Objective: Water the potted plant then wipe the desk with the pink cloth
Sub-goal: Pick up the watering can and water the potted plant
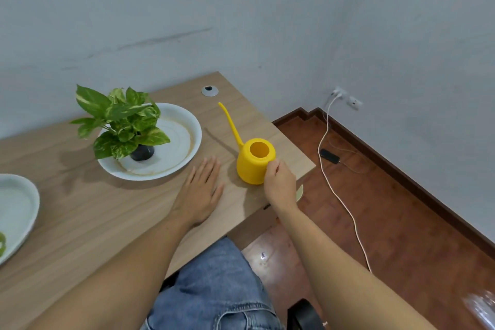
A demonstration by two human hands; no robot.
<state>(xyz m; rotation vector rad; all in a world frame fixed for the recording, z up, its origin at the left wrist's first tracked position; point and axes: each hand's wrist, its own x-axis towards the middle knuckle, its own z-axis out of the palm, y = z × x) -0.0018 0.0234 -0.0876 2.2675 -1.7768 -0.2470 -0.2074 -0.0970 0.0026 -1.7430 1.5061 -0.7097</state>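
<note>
A yellow watering can [253,162] with a long thin spout stands upright on the wooden desk [80,211] near its right edge, spout pointing up and to the left. My right hand [278,183] is closed on the can's near right side. My left hand [201,191] lies flat on the desk, fingers spread, just left of the can. The potted plant [123,120], green variegated leaves in a small dark pot, sits on a white plate [176,147] at the back left. No pink cloth is in view.
Part of a second white plate [16,211] shows at the desk's left edge. A round cable grommet [209,90] is at the desk's back. The wall stands close behind. On the floor to the right, a white cable [337,195] runs from a wall socket.
</note>
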